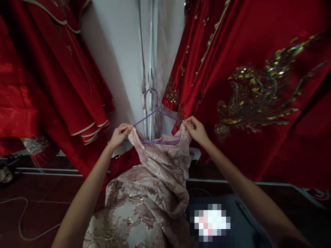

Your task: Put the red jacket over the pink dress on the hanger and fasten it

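Note:
A pale pink dress with a shiny floral pattern hangs from a purple hanger in the middle of the view. The hanger's hook is up against a white metal upright. With my left hand I pinch the dress's left shoulder near the hanger's end. My right hand grips the other shoulder between thumb and fingers. The hanger's lower bar crosses the neck opening. Below, the skirt falls in folds toward me and runs out of the bottom edge.
Red garments with pale trim hang at the left. At the right hangs a red garment with gold sequin embroidery. A white rail runs low along the wall, and a pale cable lies on the dark floor. One patch at lower right is pixelated.

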Tool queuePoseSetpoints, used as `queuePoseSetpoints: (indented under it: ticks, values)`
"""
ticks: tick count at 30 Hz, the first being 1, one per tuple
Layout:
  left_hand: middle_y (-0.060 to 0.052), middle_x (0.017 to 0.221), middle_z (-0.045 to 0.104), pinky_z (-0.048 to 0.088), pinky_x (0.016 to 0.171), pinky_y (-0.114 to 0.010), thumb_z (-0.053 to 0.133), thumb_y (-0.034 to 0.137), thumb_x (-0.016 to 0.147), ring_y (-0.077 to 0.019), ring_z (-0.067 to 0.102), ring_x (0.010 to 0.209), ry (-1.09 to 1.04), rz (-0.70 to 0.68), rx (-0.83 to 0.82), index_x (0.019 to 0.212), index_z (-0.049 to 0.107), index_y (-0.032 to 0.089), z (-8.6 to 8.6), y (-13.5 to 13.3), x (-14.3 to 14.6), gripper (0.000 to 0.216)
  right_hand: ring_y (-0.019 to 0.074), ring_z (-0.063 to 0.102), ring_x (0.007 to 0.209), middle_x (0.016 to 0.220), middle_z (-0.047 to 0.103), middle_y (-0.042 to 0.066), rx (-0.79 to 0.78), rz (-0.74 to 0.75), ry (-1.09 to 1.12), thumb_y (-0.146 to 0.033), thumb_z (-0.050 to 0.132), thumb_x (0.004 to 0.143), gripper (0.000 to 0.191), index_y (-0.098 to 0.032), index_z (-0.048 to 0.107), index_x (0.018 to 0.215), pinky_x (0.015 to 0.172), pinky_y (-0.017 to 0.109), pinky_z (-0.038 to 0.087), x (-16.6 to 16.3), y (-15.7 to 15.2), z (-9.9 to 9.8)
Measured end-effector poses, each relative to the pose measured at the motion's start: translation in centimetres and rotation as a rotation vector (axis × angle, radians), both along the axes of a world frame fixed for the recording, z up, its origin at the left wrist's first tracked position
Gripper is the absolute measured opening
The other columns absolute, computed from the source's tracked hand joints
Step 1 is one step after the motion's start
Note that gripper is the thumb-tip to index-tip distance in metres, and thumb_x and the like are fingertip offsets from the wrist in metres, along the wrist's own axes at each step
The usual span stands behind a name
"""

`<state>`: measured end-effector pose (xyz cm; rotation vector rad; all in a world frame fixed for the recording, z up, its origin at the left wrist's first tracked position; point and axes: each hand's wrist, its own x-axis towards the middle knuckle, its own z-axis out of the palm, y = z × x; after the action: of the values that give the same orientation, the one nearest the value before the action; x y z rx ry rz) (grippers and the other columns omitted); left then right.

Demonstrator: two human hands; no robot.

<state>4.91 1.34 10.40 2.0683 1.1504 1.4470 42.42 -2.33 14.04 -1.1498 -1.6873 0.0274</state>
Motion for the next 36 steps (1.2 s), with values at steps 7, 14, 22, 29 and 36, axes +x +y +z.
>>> queuePoseSetpoints:
  ticks: [7,14,22,29,36]
  values:
    - [-0.009,0.101,0.068,0.042,0.093,-0.036,0.058,0.055,0.073,-0.0223,0.059,0.099,-0.052,0.089,-0.117,0.092,0.071,0.017,-2.7,-0.4,-3.7,0.044,0.0138,0.052,0.059,0.065,0.059,0.0,0.015,-0.017,0.004,-0.048,0.052,0.081,0.028,-0.021,0.056,0.075,0.059,0.024,0.039,0.4,0.0,0.4]
    - [-0.01,0.096,0.07,0.047,0.081,-0.032,0.047,0.063,0.076,-0.0222,0.062,0.09,-0.176,0.106,-0.308,0.096,0.069,0.014,-2.7,-1.1,-3.1,0.058,0.0137,0.052,0.059,0.065,0.058,0.0,0.009,-0.014,-0.002,-0.047,0.052,0.081,0.027,-0.021,0.056,0.076,0.059,0.024,0.039,0.4,0.1,0.5]
    - [-0.008,0.09,0.071,0.048,0.074,-0.028,0.064,0.053,0.068,-0.0198,0.063,0.081,-0.166,0.102,-0.216,0.085,0.07,0.015,-3.3,-1.4,-4.2,0.042,0.013,0.051,0.057,0.065,0.057,-0.001,-0.009,0.007,-0.007,-0.047,0.052,0.081,0.028,-0.021,0.054,0.073,0.058,0.024,0.038,0.3,0.3,0.5]
    - [-0.008,0.084,0.07,0.048,0.072,-0.028,0.055,0.051,0.076,-0.0178,0.063,0.077,-0.047,0.028,-0.098,0.085,0.068,0.014,0.7,-0.1,1.4,0.04,0.0113,0.047,0.054,0.061,0.055,-0.002,-0.034,0.005,0.019,-0.048,0.052,0.081,0.029,-0.021,0.051,0.07,0.054,0.023,0.036,-0.1,0.0,0.4]
    - [-0.009,0.094,0.068,0.047,0.08,-0.029,0.052,0.058,0.076,-0.019,0.061,0.088,-0.075,0.171,-0.118,0.092,0.064,0.015,-0.6,-0.7,-1.5,0.047,0.0126,0.05,0.057,0.063,0.057,-0.002,-0.06,0.006,0.041,-0.048,0.053,0.08,0.029,-0.021,0.051,0.07,0.057,0.024,0.038,0.0,-0.1,0.5]
